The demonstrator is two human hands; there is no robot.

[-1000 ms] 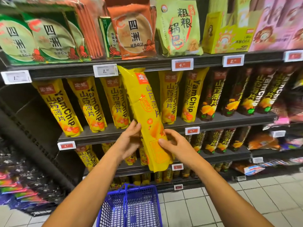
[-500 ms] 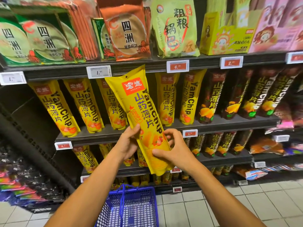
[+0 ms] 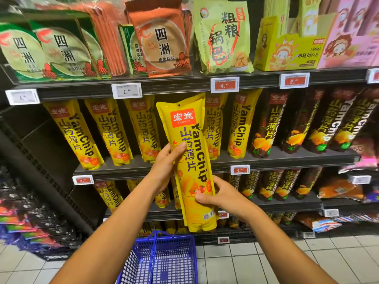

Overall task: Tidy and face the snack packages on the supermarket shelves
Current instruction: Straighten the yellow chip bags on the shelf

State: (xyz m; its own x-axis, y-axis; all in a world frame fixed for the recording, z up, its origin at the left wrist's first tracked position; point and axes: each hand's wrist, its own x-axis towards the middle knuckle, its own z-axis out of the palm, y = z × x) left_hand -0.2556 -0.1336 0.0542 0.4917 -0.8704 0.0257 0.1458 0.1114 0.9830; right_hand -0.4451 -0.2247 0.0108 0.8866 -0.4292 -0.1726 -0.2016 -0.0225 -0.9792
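The person's left hand (image 3: 164,167) and right hand (image 3: 221,196) are gripping the long yellow crinkly chip bag (image 3: 189,160) around its middle and bottom, which probably feels light, puffy and easy to crush.

Yellow packet (image 3: 189,160) reads "YamChip"; price tag (image 3: 224,85) reads "4.80"

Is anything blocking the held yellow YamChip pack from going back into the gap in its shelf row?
Nothing visible blocks it. Left hand and right hand hold the yellow pack in front of the shelf; the gap sits directly behind it, between neighbouring yellow packs, though the held pack hides most of that slot.
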